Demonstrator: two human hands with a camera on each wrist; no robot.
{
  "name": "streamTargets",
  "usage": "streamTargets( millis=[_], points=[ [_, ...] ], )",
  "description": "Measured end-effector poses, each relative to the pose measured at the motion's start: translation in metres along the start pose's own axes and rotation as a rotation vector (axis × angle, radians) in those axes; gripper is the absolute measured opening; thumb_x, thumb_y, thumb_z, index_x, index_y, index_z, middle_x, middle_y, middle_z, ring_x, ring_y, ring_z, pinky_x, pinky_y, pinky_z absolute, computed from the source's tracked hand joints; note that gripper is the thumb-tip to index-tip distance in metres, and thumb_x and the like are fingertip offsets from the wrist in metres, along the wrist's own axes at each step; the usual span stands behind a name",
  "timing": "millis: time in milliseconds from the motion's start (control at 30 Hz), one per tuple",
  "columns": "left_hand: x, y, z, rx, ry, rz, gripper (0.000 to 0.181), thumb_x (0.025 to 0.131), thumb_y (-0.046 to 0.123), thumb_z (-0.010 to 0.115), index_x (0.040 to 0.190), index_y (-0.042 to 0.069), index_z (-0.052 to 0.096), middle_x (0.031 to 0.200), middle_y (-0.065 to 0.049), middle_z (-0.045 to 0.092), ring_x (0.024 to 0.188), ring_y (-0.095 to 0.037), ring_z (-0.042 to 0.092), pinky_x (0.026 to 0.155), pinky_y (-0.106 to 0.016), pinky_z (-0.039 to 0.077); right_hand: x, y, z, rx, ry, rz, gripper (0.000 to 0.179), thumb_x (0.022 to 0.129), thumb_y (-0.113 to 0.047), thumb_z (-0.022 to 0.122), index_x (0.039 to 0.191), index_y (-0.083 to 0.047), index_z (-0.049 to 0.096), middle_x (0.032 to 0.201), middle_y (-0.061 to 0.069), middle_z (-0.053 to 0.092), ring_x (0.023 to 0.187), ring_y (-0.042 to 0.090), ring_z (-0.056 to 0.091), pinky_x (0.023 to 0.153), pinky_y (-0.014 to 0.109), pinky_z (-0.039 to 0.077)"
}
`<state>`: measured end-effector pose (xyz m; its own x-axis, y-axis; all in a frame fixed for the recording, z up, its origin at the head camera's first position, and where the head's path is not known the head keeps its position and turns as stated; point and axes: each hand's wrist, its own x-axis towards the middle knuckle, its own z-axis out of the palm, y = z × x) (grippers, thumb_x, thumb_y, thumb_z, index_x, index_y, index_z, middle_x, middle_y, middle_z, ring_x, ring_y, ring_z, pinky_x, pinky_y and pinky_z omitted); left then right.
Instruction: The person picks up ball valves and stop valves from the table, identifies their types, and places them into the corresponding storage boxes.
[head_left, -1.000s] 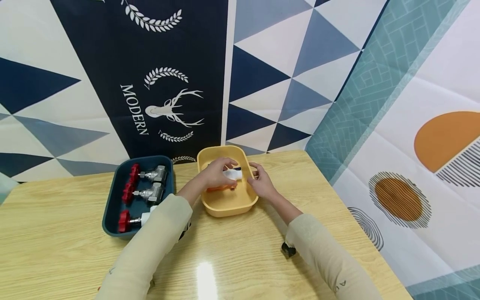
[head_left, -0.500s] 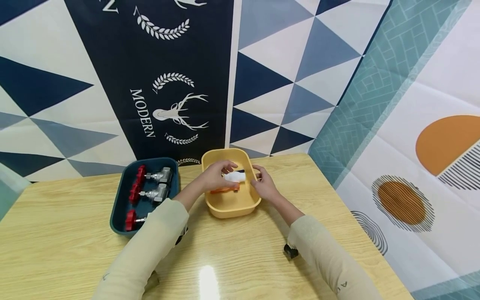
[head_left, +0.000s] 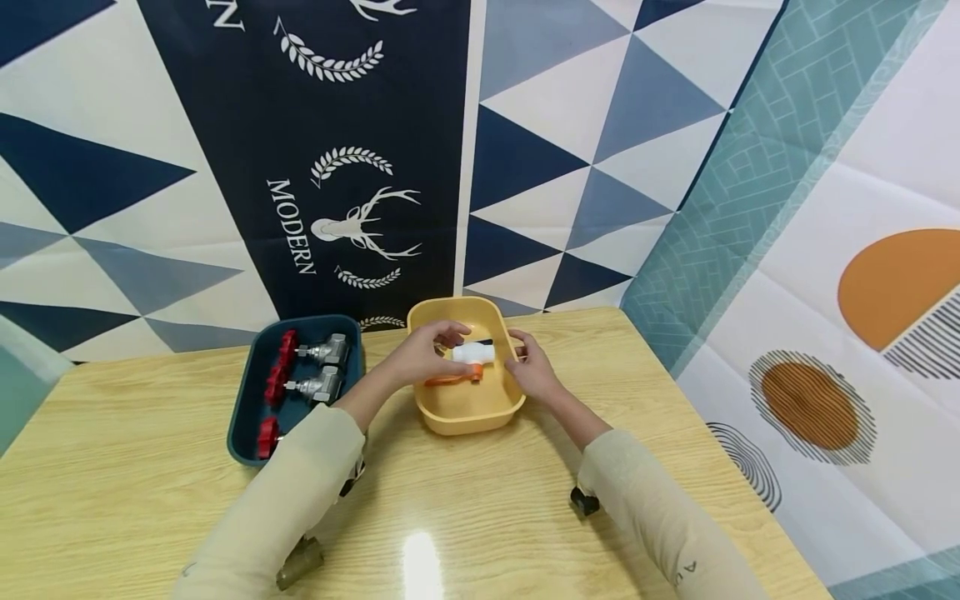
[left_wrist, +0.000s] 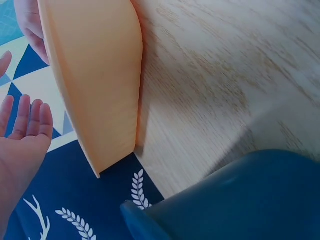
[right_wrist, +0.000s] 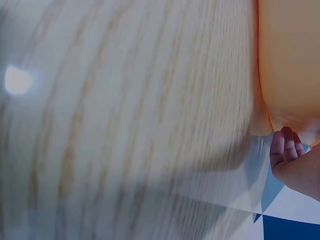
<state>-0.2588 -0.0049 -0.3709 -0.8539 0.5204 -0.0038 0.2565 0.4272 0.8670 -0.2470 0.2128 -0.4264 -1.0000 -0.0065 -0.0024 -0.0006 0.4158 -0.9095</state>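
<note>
In the head view, a yellow plastic bin (head_left: 468, 421) stands against the back wall. In it lies a white plastic ball valve (head_left: 474, 353) with an orange lever handle (head_left: 447, 381); a dark piece shows just behind it. My left hand (head_left: 423, 354) reaches over the bin's left rim, thumb and fingers apart beside the valve. The left wrist view shows this left hand (left_wrist: 22, 145) with its fingers loosely extended and nothing in them. My right hand (head_left: 534, 368) holds the bin's right wall, thumb at the rim and fingers outside, partly hidden.
A dark blue bin (head_left: 238, 417) stands left of the yellow one. Inside are several metal valves (head_left: 321, 385) with red handwheels (head_left: 277, 383). An olive-brown cylindrical object (head_left: 300, 563) lies near my left sleeve. Patterned walls border the wooden table (head_left: 510, 517).
My left hand has drawn slightly left from the valve, and more of the valve shows. The right hand stays at the bin's wall. The head view has shifted a little.
</note>
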Motion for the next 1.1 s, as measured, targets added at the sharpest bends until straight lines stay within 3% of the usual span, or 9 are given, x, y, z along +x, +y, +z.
streamTargets(
  millis=[533,800,967,1100],
  points=[
    [-0.024,0.011,-0.005,-0.013,-0.001,0.031,0.059,0.074,0.025,0.08,0.125,0.011,0.055,0.125,-0.014,0.057,0.114,-0.029,0.052,0.092,-0.039,0.046,0.001,0.0,-0.001,-0.004,-0.002,-0.013,0.053,0.089,0.002,0.046,0.141,-0.001,0.034,0.113,0.029,0.052,0.082,0.019,0.053,0.067,0.025,0.049],
    [-0.037,0.008,-0.008,-0.013,0.01,0.004,0.059,0.074,0.026,0.08,0.125,0.009,0.055,0.124,-0.012,0.057,0.112,-0.027,0.052,0.094,-0.041,0.046,0.002,0.001,0.0,0.003,-0.007,-0.013,0.054,0.089,0.001,0.046,0.142,-0.002,0.034,0.115,0.028,0.052,0.08,0.019,0.053,0.067,0.026,0.049],
    [-0.047,0.004,-0.01,-0.011,0.015,0.007,0.056,0.075,0.025,0.079,0.124,0.011,0.056,0.121,-0.007,0.058,0.111,-0.027,0.052,0.093,-0.041,0.046,0.0,-0.002,-0.003,0.03,-0.028,0.019,0.054,0.09,0.002,0.046,0.142,-0.002,0.033,0.118,0.03,0.051,0.086,0.026,0.056,0.07,0.031,0.052],
    [-0.053,0.002,-0.012,-0.008,0.018,0.032,0.055,0.074,0.024,0.08,0.123,0.013,0.057,0.118,-0.005,0.059,0.11,-0.026,0.053,0.094,-0.042,0.046,-0.008,-0.017,-0.005,0.046,-0.051,0.035,0.055,0.09,0.005,0.046,0.142,0.001,0.031,0.118,0.033,0.049,0.09,0.035,0.056,0.074,0.04,0.052]
  ],
)
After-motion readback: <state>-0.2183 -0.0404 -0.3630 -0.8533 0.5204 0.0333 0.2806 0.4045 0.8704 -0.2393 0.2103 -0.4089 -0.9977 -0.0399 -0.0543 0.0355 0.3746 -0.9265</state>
